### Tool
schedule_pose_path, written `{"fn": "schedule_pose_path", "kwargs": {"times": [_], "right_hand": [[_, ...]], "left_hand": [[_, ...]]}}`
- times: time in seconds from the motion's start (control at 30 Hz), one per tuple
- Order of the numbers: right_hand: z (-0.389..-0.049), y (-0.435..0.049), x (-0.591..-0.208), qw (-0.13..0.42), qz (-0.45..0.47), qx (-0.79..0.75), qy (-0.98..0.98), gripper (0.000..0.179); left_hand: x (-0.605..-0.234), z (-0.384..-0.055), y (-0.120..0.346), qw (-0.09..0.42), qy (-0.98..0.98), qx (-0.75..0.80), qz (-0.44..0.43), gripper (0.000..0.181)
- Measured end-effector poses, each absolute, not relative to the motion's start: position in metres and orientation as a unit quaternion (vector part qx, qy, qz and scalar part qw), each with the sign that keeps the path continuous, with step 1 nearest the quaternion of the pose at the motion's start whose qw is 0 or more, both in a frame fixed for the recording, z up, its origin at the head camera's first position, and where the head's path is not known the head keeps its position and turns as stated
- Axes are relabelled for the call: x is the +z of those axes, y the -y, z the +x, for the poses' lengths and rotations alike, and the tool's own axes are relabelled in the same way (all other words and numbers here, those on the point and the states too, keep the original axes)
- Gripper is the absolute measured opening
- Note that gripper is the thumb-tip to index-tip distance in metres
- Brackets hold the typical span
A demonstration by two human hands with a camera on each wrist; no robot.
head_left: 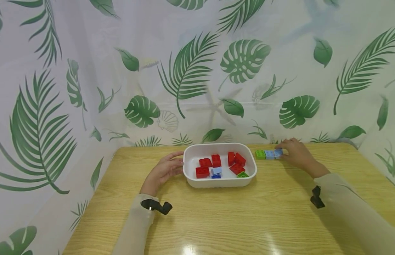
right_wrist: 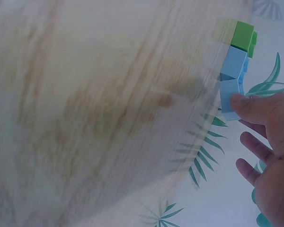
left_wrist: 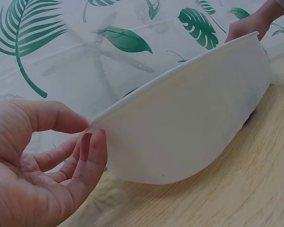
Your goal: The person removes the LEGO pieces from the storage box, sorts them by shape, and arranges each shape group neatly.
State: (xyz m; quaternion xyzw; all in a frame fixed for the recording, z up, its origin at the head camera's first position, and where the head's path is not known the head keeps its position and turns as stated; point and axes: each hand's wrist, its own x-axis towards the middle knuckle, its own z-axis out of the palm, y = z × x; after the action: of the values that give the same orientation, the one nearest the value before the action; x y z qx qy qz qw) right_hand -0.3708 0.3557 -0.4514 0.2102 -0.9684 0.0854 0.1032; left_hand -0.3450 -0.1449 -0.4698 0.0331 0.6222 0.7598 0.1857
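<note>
A white plastic tub (head_left: 221,182) stands on the table with red, blue and green toy bricks inside. At its left end my left hand (head_left: 163,171) holds the rim, thumb and a fingertip meeting at the edge in the left wrist view (left_wrist: 42,161). Right of the tub, a green brick (head_left: 260,154), a light blue brick (head_left: 269,154) and a second light blue brick (head_left: 278,153) lie in a row. My right hand (head_left: 297,156) pinches that last brick between thumb and fingers, the other fingers loosely bent in the right wrist view (right_wrist: 274,142).
Several red bricks (head_left: 202,172), a dark blue brick (head_left: 216,176), a light blue brick (head_left: 216,170) and a green brick (head_left: 242,174) lie in the tub. The wooden table (head_left: 216,219) ends at a leaf-print curtain (head_left: 197,71) just behind the tub and row.
</note>
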Motion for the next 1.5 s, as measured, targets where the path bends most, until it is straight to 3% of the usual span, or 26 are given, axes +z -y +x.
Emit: {"fn": "schedule_pose_path", "kwargs": {"times": [1.5], "right_hand": [[-0.3748, -0.3490, -0.4590, 0.118, 0.240, 0.092, 0.959, 0.027]], "left_hand": [[-0.4662, -0.3433, 0.1442, 0.188, -0.614, 0.766, 0.032, 0.057]]}}
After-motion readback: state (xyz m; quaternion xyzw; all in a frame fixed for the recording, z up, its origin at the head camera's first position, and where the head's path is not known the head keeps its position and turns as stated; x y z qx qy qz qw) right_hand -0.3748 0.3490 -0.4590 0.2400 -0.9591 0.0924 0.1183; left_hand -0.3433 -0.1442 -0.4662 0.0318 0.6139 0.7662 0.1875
